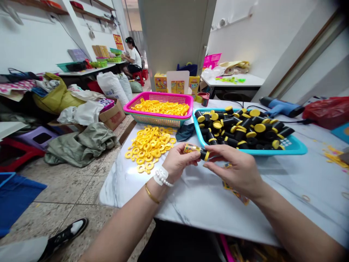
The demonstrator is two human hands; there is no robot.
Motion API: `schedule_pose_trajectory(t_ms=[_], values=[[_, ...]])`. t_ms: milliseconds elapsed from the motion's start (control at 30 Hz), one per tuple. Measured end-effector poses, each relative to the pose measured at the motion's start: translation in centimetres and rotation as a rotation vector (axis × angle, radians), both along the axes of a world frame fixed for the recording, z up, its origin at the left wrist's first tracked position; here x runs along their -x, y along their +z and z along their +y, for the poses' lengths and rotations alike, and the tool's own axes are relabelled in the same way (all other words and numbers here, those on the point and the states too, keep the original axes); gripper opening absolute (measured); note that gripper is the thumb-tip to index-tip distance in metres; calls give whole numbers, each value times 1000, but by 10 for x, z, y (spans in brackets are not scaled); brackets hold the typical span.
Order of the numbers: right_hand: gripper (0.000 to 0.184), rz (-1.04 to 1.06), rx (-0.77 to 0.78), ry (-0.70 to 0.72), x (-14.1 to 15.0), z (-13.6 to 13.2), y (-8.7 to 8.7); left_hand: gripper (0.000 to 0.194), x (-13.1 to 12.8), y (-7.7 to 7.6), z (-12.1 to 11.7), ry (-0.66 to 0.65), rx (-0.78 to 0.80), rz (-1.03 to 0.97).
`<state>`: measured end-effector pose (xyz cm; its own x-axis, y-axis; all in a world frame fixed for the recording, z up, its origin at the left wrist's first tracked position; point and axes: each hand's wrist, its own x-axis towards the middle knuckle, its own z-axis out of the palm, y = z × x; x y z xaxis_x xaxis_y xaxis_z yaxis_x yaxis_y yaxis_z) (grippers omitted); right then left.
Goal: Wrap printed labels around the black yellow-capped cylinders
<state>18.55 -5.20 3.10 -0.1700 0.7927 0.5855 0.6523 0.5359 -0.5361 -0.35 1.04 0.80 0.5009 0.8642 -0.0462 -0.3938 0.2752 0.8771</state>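
Observation:
My left hand grips a small black tube with a yellow end; a colourful printed label covers the part nearer this hand. The fingertips of my right hand close on the tube's yellow end. Beneath the right hand, colourful printed pieces lie on the table, partly hidden by it. Behind the hands stands a blue basket heaped with black tubes that have yellow ends. Loose yellow rings form a pile left of my hands.
A pink basket of yellow pieces stands at the back of the marbled table. A blue heat gun and a red plastic bag lie at right. Sacks and boxes crowd the left floor; another person sits far behind.

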Motion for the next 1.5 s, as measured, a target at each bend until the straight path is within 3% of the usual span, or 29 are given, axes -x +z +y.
schedule_pose_trajectory(t_ms=[300,400,467,533,600,700,867,967,1133,1200,1267,1367,1500], values=[[29,-66,-143,46,6,2,-9,40,4,-1,-2,-74,-258,240],[28,-72,-127,59,0,9,-12,59,7,-2,3,-157,-119,219],[28,-75,-143,63,-6,12,-13,58,8,-3,6,-198,2,204],[28,-73,-151,64,-9,13,-12,47,7,-3,7,-189,-1,184],[27,-52,-145,68,-10,13,-11,40,5,-4,5,-137,-103,166],[24,2,-132,62,-7,10,-8,38,1,-4,-1,-78,-211,131],[25,57,-130,50,-1,3,-4,32,-1,0,-6,-71,-264,79],[24,180,-28,-15,2,2,-7,29,0,1,-5,-27,-352,88],[29,559,350,-1,7,8,-14,32,1,-4,-2,40,-516,193],[28,565,345,33,7,10,-16,43,1,-7,0,4,-417,197],[25,481,239,67,6,13,-18,52,2,-10,3,-59,-271,168],[22,367,142,63,8,12,-21,47,2,-11,2,-100,-243,124],[29,590,387,2,17,9,-19,39,2,-7,-1,-16,-365,86]])
